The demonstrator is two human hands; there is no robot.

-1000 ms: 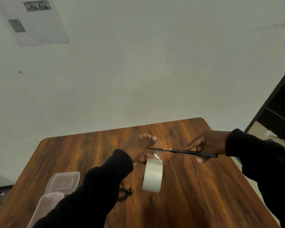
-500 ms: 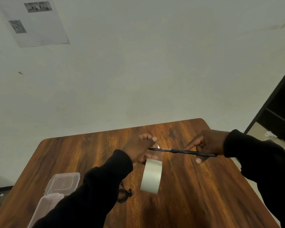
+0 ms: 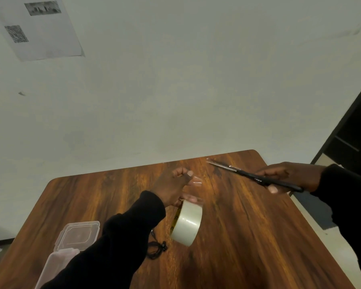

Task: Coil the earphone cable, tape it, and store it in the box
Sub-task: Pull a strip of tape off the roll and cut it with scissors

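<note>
My left hand (image 3: 173,188) is raised over the wooden table (image 3: 248,236) and pinches a short clear piece of tape (image 3: 197,181) between thumb and fingers. Its lower fingers also carry the pale tape roll (image 3: 187,223), which hangs on edge just below. My right hand (image 3: 288,177) grips black scissors (image 3: 248,175) at the right, blades pointing left and away, well apart from the tape. The black earphone cable (image 3: 156,248) lies bunched on the table beside my left sleeve, partly hidden by it. The clear plastic box (image 3: 56,265) sits at the lower left.
The box's open lid (image 3: 77,235) lies flat behind the box. A white wall rises behind the table with a printed sheet (image 3: 40,28) on it. A dark shelf unit (image 3: 354,130) stands at the right, past the table's edge.
The scissors have swung up and to the right, away from the tape. The strip is now cut: a short piece stays in my left fingers and the roll hangs lower.
</note>
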